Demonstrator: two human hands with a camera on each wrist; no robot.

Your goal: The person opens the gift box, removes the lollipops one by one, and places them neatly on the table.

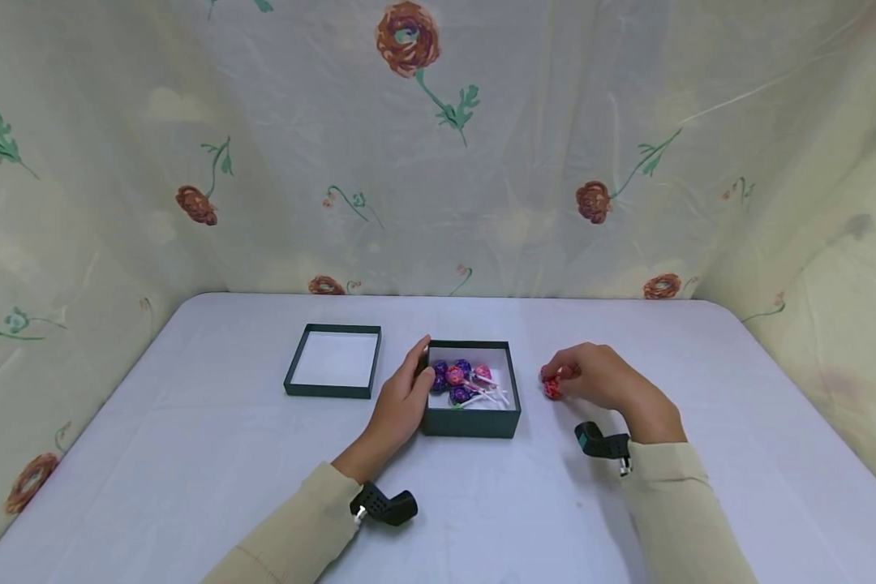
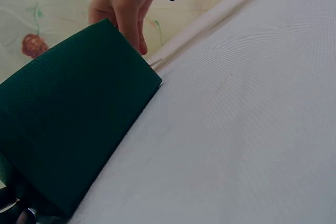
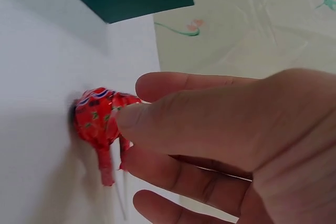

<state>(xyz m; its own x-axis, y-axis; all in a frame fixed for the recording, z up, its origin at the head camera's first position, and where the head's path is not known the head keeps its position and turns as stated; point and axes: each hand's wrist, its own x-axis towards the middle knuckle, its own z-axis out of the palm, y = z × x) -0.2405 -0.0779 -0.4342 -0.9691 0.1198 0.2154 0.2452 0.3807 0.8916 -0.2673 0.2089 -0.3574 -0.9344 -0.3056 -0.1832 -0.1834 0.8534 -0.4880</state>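
Left hand [image 1: 400, 397] is holding the left side of a square, dark green cardboard box [image 1: 470, 423] with a white inside, thumb at the rim. In there: round purple and pink wrapped lollipops [image 1: 458, 375] on white sticks. Right hand [image 1: 600, 380] is right of the box, thumb and fingers pinching at round red-wrapped lollipops [image 3: 93, 116] on the white tabletop [image 1: 482, 535], can't tell if both are gripped. Flat green-edged white lid [image 1: 336, 358] lies left of the box

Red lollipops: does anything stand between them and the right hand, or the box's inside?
Nothing visible bars the right hand: its fingers touch the red lollipops. The green box's right wall stands before its inside.
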